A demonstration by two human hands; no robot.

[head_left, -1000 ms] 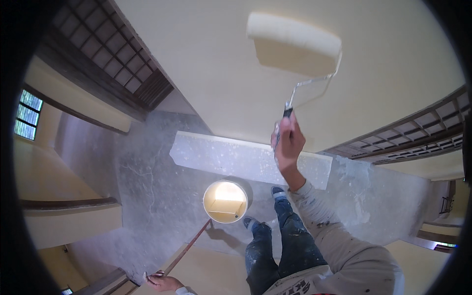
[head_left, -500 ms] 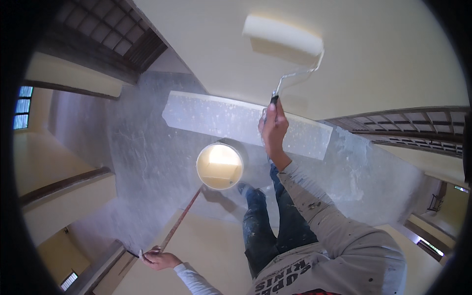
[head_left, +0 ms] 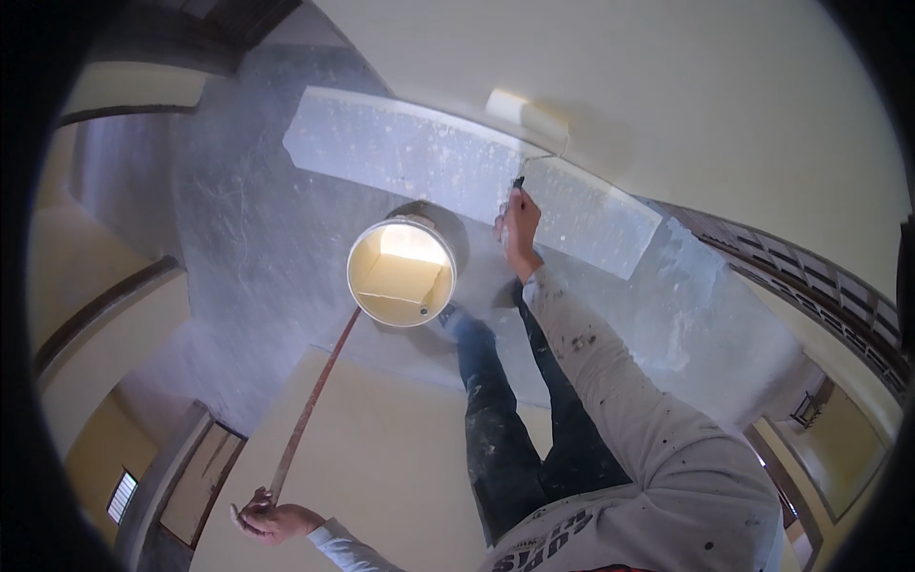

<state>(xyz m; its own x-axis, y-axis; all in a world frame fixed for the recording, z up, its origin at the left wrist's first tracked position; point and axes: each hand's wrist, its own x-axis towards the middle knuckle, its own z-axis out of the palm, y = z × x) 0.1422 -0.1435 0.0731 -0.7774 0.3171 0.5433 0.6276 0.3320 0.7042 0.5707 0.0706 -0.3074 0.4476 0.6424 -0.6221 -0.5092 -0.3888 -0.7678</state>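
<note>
My right hand (head_left: 519, 229) is closed round the black handle (head_left: 518, 183) of a paint roller. Its cream sleeve (head_left: 527, 112) meets the pale wall (head_left: 686, 105) low down, just over a long white speckled sheet (head_left: 372, 129) lying on the floor. Left of my legs stands a round bucket (head_left: 355, 272) with cream paint and a flat inner piece, perhaps a grid, in it. At lower left my left hand (head_left: 274, 521) grips a long reddish pole (head_left: 315, 400), whose far end runs to beside or behind the bucket.
Grey speckled concrete floor (head_left: 229, 229) surrounds the bucket and my legs (head_left: 496, 419). Window grilles (head_left: 810, 305) line the right side. At the left are a dark-edged ledge (head_left: 114, 305) and a small lit window (head_left: 122, 496). A cream surface (head_left: 381, 429) lies below the bucket.
The roller has travelled down the wall to near its bottom, with my right hand following. The view has tilted, so bucket and sheet sit higher in it. My left hand still grips the pole.
</note>
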